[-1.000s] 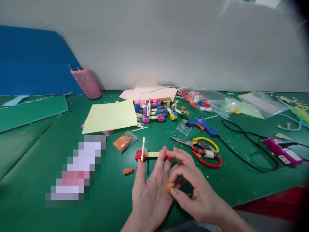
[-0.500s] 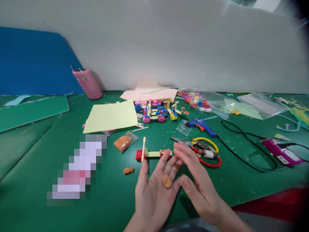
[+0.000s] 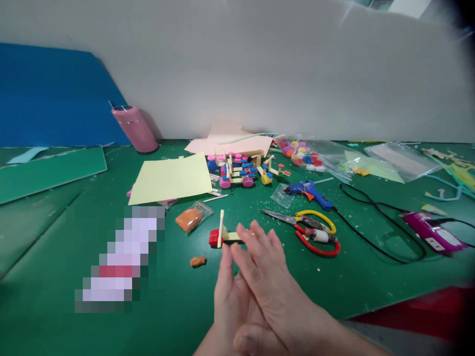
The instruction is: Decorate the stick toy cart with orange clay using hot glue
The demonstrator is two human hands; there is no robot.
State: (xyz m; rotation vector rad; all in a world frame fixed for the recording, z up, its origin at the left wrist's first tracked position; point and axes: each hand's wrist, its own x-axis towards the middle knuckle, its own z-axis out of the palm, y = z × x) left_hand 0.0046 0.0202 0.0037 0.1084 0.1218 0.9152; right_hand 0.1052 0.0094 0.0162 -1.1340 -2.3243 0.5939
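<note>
My right hand [image 3: 274, 291] lies over the palm of my left hand [image 3: 230, 301], its fingers spread. The left hand is palm up with its thumb raised; the right hand covers most of its fingers. Whatever is between the palms is hidden. Just beyond the fingertips is a small red-wheeled piece with a pale stick body [image 3: 232, 236], partly covered by the right hand. An orange-brown lump of clay [image 3: 198, 261] rests to the left of my hands, and a bag of orange clay [image 3: 189, 219] is behind it.
Scissors [image 3: 315, 227] with yellow and red handles lie to the right, a blue glue gun [image 3: 309, 193] behind them. Farther back are small stick models [image 3: 237, 170], yellow paper [image 3: 170, 180], bags of coloured pieces [image 3: 304, 155] and a leaning pink cup [image 3: 135, 128]. A purple power strip [image 3: 432, 232] sits at right.
My right hand has moved left onto my left palm. The small orange-brown clay disc that lay on that palm is now out of sight.
</note>
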